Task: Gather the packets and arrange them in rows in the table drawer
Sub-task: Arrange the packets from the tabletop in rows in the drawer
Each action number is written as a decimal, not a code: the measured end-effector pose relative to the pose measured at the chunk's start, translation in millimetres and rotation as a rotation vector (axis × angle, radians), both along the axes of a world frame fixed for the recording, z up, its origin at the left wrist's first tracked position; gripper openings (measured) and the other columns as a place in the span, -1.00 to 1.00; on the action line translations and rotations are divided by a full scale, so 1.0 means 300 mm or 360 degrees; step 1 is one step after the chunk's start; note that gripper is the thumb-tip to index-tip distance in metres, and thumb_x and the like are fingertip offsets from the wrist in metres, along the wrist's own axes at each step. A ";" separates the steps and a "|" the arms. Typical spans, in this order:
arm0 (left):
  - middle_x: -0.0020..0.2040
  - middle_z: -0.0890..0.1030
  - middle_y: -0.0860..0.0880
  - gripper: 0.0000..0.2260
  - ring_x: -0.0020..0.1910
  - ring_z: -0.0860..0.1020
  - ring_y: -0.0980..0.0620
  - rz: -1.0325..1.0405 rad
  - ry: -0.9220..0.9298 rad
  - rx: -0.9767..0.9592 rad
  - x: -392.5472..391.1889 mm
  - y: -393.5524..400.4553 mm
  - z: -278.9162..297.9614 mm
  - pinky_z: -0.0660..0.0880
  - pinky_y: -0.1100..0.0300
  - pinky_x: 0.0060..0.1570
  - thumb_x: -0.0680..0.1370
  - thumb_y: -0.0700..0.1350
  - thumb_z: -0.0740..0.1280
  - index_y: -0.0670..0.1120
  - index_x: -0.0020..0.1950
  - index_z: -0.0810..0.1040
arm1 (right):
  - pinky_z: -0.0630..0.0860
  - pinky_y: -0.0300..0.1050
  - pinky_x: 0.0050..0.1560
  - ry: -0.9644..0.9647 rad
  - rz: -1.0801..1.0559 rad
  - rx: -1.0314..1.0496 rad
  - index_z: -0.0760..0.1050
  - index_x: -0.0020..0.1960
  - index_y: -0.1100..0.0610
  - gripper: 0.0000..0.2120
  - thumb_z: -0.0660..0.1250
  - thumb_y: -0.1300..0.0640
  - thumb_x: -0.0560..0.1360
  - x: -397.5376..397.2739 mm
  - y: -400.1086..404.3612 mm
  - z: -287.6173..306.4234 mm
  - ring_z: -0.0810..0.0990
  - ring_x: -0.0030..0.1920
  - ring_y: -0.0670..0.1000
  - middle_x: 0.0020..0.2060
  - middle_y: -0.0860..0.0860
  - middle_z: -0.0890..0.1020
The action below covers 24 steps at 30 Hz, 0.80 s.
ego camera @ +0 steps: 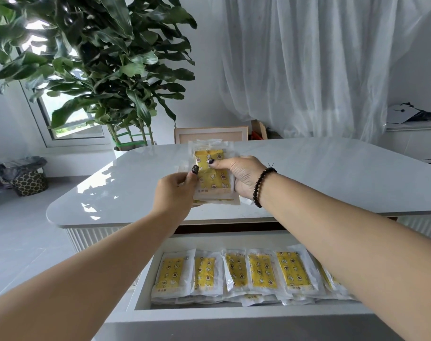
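A stack of clear packets with yellow patterned inserts (213, 174) is held above the white table top (320, 178). My left hand (175, 190) pinches the stack's left edge, thumb on top. My right hand (241, 177), with a dark bead bracelet on the wrist, grips the stack's right side, its thumb across the top packet. Below, the open white table drawer (145, 289) holds a row of several like packets (236, 274) lying side by side, with more layered beneath. My right forearm covers the row's right end.
A large potted plant (106, 70) stands behind the table's far left corner. A wooden chair back (210, 135) sits at the far edge. White curtains hang behind. A patterned bag (28, 182) lies on the floor at left.
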<state>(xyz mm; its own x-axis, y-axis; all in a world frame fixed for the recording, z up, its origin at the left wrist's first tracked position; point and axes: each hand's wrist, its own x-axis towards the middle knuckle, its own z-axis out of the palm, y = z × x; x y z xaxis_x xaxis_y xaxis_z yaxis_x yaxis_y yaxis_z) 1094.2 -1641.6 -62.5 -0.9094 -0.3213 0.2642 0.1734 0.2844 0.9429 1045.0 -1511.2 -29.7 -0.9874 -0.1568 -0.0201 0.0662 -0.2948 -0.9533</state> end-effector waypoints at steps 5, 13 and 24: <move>0.08 0.59 -0.13 -0.91 -0.06 0.64 -0.13 0.0050 -0.0004 0.0348 -0.006 -0.001 -0.010 0.65 0.07 -0.18 0.56 -0.24 0.33 -0.09 0.00 0.60 | 0.58 0.27 0.00 -0.0056 -0.0166 0.0071 0.52 0.12 0.30 -0.51 0.54 0.38 0.21 -0.086 0.091 0.002 0.66 0.01 0.18 0.03 0.19 0.65; 0.31 0.42 -0.12 -0.22 0.11 0.58 -0.10 -0.0085 -0.0172 0.0398 -0.016 -0.003 -0.037 0.57 0.02 0.06 0.51 -0.35 0.35 0.12 0.56 0.03 | 0.61 0.09 -0.15 -0.0241 0.0100 0.0425 0.48 0.23 0.26 -0.66 0.35 0.36 0.46 -0.066 0.119 -0.068 0.65 -0.08 0.17 0.08 0.20 0.61; 0.12 0.43 0.04 -0.24 0.00 0.44 0.04 0.0134 -0.0064 -0.0534 -0.020 -0.042 -0.019 0.44 0.24 -0.11 0.35 -0.23 0.55 0.00 0.46 0.28 | 0.47 0.04 0.26 0.0374 0.0006 0.0827 0.42 0.25 0.24 -0.54 0.48 0.21 0.41 -0.083 0.109 -0.092 0.53 0.19 0.06 0.16 0.07 0.57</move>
